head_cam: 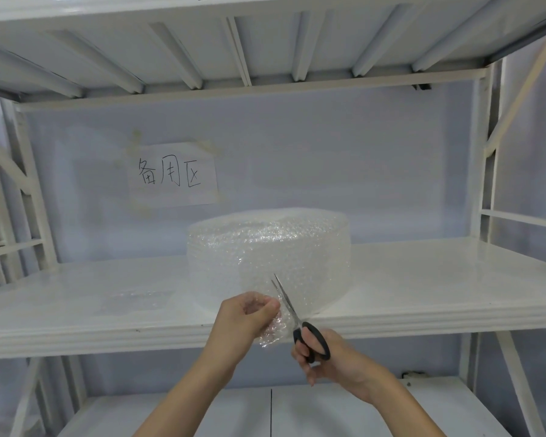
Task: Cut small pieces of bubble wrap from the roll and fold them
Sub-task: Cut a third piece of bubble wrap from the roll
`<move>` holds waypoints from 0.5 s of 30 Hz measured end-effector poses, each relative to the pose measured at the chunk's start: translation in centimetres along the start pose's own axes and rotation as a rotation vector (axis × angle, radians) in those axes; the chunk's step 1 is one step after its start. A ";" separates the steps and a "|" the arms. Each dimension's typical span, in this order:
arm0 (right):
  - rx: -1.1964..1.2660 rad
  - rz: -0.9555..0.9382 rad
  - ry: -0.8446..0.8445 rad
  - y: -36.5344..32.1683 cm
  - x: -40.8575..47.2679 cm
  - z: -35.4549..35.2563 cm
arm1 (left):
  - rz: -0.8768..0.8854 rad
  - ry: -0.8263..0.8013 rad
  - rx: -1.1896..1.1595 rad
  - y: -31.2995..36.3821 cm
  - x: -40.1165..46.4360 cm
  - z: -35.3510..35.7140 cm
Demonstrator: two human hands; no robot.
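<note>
While the bubble wrap roll (pixel 267 257) sits on the white shelf (pixel 423 279), the left hand (pixel 249 313) pinches its loose flap (pixel 273 326) at the shelf's front edge. Beside it, the right hand (pixel 325 357) grips black-handled scissors (pixel 297 323), blades against the flap.

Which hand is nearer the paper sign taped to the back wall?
Left. The left hand pinches the bubble wrap below the paper sign, slightly to its right. The right hand, holding the scissors, is lower and further right.
</note>
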State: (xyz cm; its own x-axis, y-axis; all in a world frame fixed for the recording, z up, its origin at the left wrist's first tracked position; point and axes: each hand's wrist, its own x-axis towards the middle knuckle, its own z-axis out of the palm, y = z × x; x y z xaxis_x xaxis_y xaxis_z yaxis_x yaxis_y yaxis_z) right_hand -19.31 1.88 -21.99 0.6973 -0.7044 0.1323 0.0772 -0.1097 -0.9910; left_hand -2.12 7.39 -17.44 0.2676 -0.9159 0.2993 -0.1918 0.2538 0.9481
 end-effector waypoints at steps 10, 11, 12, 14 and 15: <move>0.016 -0.031 0.007 -0.5 0.2 0.7 | 0.016 -0.056 -0.004 -0.3 -0.3 0.0; 0.003 -0.036 0.004 -0.7 0.3 0.8 | 0.023 -0.054 -0.001 -0.3 -0.4 0.0; -0.011 -0.041 0.009 -0.9 0.5 0.9 | 0.032 -0.050 0.006 -0.2 -0.4 0.0; -0.016 -0.053 0.036 -0.9 0.7 1.0 | 0.040 -0.048 0.003 0.0 -0.4 -0.2; -0.004 -0.060 0.047 -0.8 0.8 1.0 | 0.038 -0.049 -0.008 0.1 -0.4 -0.3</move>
State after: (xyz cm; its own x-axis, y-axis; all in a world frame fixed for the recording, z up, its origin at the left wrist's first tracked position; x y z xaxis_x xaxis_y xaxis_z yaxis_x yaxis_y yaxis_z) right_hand -18.16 2.11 -21.12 0.6574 -0.7285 0.1928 0.1150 -0.1558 -0.9811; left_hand -1.95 7.84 -17.44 0.2136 -0.9196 0.3298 -0.1932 0.2911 0.9370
